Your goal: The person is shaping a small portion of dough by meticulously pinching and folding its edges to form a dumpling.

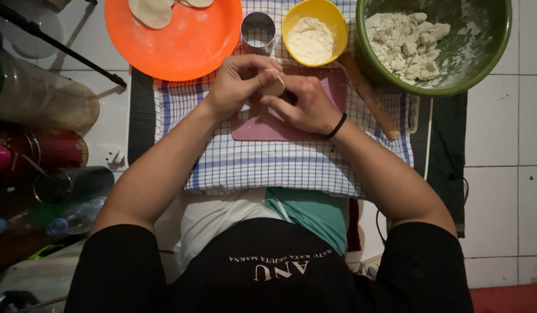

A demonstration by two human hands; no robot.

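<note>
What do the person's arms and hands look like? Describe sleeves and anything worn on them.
Both forearms are bare, below short black sleeves that end above the elbows. The left hand wears nothing: no glove, ring or watch shows. The right hand is ungloved too, with a thin black band around its wrist. No markings show on either arm.

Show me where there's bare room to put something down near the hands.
Free: the checked cloth below the pink board, and the lower half of the orange plate. Crowded: both hands pinch a dough piece over the board; the metal cup, yellow bowl, rolling pin and green bowl hem it in.
</note>
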